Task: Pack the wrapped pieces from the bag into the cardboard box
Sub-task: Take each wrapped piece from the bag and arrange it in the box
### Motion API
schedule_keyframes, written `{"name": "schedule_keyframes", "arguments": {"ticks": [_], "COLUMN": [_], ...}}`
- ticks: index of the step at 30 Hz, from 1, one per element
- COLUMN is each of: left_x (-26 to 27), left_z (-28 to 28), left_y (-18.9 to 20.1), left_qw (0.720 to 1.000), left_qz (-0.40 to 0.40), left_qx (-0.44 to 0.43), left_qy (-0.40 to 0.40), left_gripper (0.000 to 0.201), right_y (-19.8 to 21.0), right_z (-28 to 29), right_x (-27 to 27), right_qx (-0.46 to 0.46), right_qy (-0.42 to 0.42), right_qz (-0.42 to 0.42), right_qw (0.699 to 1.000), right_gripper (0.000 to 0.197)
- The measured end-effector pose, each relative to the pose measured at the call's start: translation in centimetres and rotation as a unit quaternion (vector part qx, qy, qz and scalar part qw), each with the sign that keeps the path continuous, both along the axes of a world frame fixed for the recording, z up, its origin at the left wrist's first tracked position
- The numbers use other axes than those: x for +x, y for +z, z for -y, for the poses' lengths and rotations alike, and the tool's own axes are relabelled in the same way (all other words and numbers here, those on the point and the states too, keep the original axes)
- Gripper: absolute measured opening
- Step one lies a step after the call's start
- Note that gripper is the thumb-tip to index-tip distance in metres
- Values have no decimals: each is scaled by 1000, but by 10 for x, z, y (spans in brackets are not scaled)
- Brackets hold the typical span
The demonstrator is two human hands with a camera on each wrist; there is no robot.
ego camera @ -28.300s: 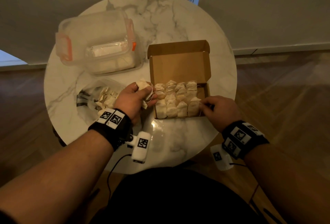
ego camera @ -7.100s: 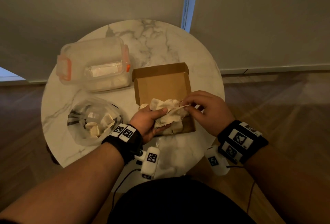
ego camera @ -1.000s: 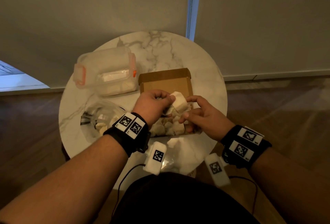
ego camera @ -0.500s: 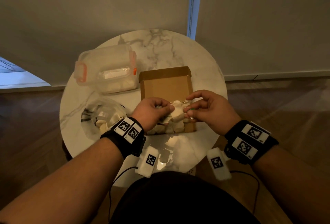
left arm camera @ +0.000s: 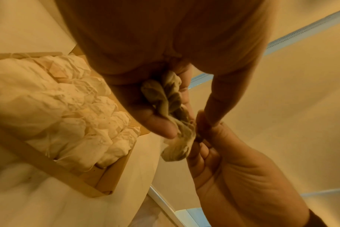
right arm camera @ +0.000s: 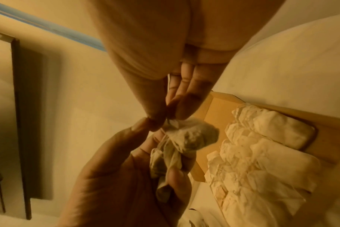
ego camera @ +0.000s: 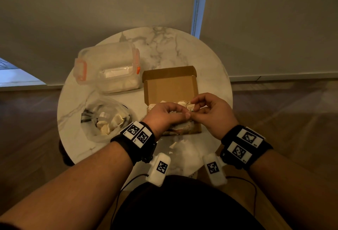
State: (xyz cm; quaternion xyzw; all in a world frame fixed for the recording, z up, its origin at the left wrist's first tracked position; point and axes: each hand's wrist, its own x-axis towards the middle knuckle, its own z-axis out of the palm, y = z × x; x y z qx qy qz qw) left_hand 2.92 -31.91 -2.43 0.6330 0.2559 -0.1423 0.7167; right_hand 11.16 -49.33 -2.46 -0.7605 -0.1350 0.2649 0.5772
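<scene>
The left hand point(ego camera: 162, 115) is curled round a small cluster of wrapped pieces point(left arm camera: 166, 98), held above the near half of the cardboard box point(ego camera: 172, 87). The right hand point(ego camera: 213, 114) meets it fingertip to fingertip, thumb and forefinger pinching what looks like the twisted end of 1 piece point(right arm camera: 192, 136); the dim wrist views leave the exact grip unclear. In the box, packed pieces point(left arm camera: 68, 110) lie in close rows under the raised lid. The box stands at the table's point(ego camera: 164, 46) near right edge, the clear bag point(ego camera: 106, 120) at its near left, a lidded plastic container point(ego camera: 108, 66) behind that.
</scene>
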Motion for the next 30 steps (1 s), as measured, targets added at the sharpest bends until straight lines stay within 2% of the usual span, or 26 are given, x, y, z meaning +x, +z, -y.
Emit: {"name": "schedule_keyframes", "arguments": {"ticks": [3,6,11,13,17,20,22,24,26,28,30], "left_x": [0,0,-3,-2,3,5,4,2,1,2,7], "left_z": [0,0,-4,-6,-14,-21,-30,-44,-59,-66,-64], "left_y": [-3,-5,-7,-10,-13,-10,-8,-13,-22,-30,-32], "left_qw": [1000,999,994,997,996,992,989,984,976,968,959], "left_qz": [-4,-27,-29,-21,-14,-10,-10,-21,-40,-49,-38], "left_qx": [30,-7,-85,-54,92,127,145,176,203,235,278], "left_qy": [2,45,66,54,-10,-26,-7,29,60,71,46], "left_gripper": [18,12,17,13,8,5,6,10,15,19,19], "right_y": [-1,3,-4,-7,-5,0,7,16,25,33,40], "right_z": [0,-1,-6,-6,-6,-3,-1,0,0,0,0], "right_x": [0,0,-1,1,9,17,22,25,28,29,30], "right_qx": [20,47,41,11,-119,-132,-105,-32,29,51,68], "right_qy": [-19,-21,4,23,114,116,94,67,40,28,25], "right_qz": [-29,-65,-76,-46,109,133,84,-8,-85,-110,-123], "right_qw": [999,997,996,999,980,975,986,997,995,992,990], "right_gripper": [28,25,24,25,16,9,7,5,10,13,14]}}
